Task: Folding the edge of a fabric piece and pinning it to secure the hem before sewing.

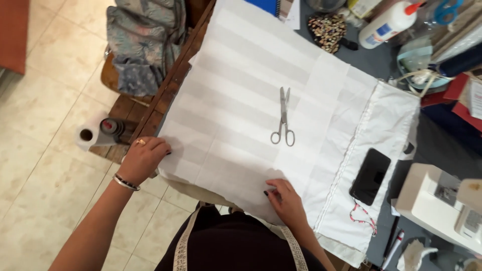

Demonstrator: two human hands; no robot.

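- Fingers of the left hand (143,158) — curled over the left edge of the white cloth (241,100), gripping it where it hangs off the worktop (371,62); a ring and a dark bracelet (124,182) show.
- Fingers of the right hand (287,200) — lying flat and close together, pressing the cloth's near edge; nothing pinched.
- Cloth — striped white, spread smooth over most of the worktop, between both hands.
- Scissors (283,118) — lying shut on the cloth's middle, handles toward the person, well apart from both hands.
- Phone (370,175) — dark, face up on a second white piece to the right.
- Sewing machine (442,206) at far right; glue bottle (389,24) at the far edge.
- Tape measure (182,246) draped round the person's neck.
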